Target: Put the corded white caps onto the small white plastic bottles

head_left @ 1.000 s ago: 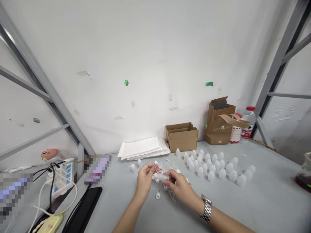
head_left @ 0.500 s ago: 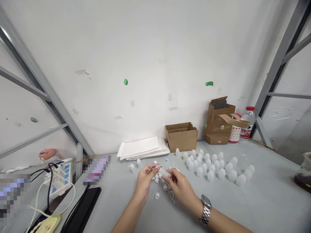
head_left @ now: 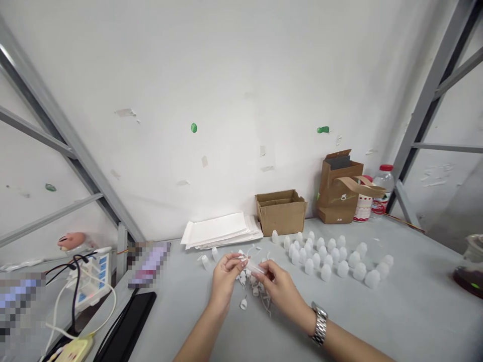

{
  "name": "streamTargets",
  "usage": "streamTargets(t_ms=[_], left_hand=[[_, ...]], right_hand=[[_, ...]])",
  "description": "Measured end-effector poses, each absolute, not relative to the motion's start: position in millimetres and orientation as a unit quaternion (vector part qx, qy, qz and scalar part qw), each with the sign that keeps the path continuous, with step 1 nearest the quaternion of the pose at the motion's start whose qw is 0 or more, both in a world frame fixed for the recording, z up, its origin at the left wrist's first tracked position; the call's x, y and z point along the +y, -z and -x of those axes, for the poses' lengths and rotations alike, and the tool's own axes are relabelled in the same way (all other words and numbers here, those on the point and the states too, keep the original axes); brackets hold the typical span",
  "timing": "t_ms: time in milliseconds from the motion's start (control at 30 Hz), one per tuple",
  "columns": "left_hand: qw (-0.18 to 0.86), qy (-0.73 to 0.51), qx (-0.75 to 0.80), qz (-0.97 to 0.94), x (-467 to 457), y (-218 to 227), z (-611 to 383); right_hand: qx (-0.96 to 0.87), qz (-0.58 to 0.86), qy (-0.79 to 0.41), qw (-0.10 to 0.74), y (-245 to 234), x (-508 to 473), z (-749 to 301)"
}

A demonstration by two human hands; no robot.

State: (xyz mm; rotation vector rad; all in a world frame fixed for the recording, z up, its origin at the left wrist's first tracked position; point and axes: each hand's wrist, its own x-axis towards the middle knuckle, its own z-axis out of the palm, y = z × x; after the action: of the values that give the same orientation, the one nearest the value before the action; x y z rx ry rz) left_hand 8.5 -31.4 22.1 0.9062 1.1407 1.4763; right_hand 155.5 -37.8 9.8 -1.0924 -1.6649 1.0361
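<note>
My left hand [head_left: 225, 276] is closed in a pinch on a small white piece with a thin strap [head_left: 244, 258], partly hidden by the fingers. Close against it, my right hand [head_left: 277, 284] grips a clear, frosted plastic cup-like piece [head_left: 256, 268] between thumb and fingers. The two pieces meet end to end; whether they are joined I cannot tell. Under both hands lies a loose heap of white caps with thin straps [head_left: 255, 290], and one white cap [head_left: 243, 304] sits a little nearer to me. Frosted dome-shaped pieces [head_left: 325, 272] stand in a group to the right.
White padded envelopes [head_left: 217, 229] and an open cardboard box [head_left: 283, 218] stand along the wall. A brown paper bag [head_left: 337, 201] and a red-capped bottle [head_left: 383, 188] are at the back right. Leftward lie a phone [head_left: 150, 266], a black slab [head_left: 126, 327] and a power strip [head_left: 94, 281] with cables.
Both hands stay nearly in place with the same pieces. The thin strap at the left fingertips now points upward instead of lying across the fingers. The view has shifted slightly.
</note>
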Motion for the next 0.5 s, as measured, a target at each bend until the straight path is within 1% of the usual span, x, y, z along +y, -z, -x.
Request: streamTargets(t_ms=[133,233,400,500], left_hand=[[0.477,-0.619,0.475,-0.405,-30.0,-19.6,-7.2],[0.455,-0.616,0.478,-0.431,-31.1,-22.6,-7.2],[0.435,-0.544,0.501,-0.513,-30.9,-24.2,-8.3],[0.389,-0.520,0.517,-0.558,-29.3,-21.1,-7.2]], right_hand=[[-0.622,0.412,-0.529,0.404,-7.0,-30.8,-153.1],[-0.600,0.396,-0.574,0.392,-4.2,-26.0,-152.1],[-0.582,0.392,-0.580,0.413,-4.5,-23.9,-153.4],[-0.581,0.404,-0.554,0.439,-5.0,-22.5,-155.7]])
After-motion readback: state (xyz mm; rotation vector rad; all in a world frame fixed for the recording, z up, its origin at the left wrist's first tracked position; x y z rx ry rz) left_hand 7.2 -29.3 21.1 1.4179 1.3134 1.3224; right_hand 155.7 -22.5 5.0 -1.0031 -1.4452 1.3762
